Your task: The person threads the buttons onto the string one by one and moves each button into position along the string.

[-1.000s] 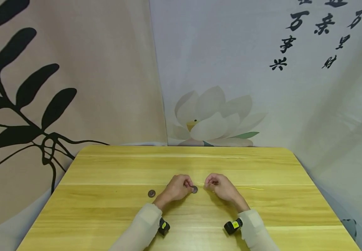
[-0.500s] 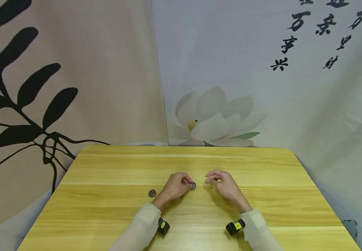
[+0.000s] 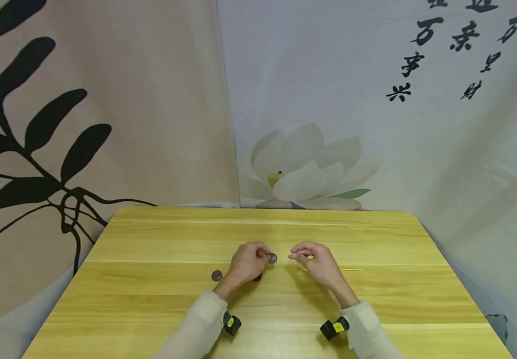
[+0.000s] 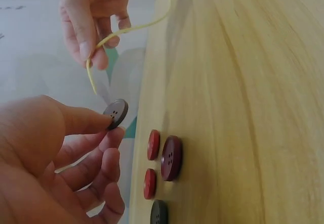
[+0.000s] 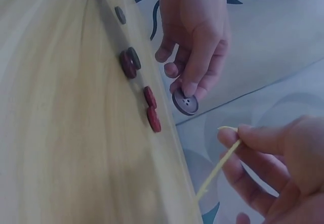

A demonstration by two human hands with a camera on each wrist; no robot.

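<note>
Between thumb and forefinger my left hand (image 3: 247, 260) pinches a dark grey-brown button (image 4: 117, 113). Its several holes show in both wrist views, and its face is tilted. Across from it, my right hand (image 3: 318, 262) pinches a yellow cord (image 4: 136, 28) near one end. A short tip of the cord pokes out past the fingertips, a small gap away from the button. The rest of the cord trails back to the tabletop, to the right of the right hand in the head view.
On the wooden table (image 3: 150, 309), several loose buttons lie below the hands: a dark red one (image 4: 172, 158), a red one (image 4: 153, 144), another red one (image 4: 149, 183) and dark ones. One dark button (image 3: 217, 275) lies left of the left wrist. A printed cloth (image 3: 173, 99) hangs behind.
My left hand has moved slightly left and toward the table's far edge with the button, uncovering another button below it. The cord's trailing end has shifted left.
</note>
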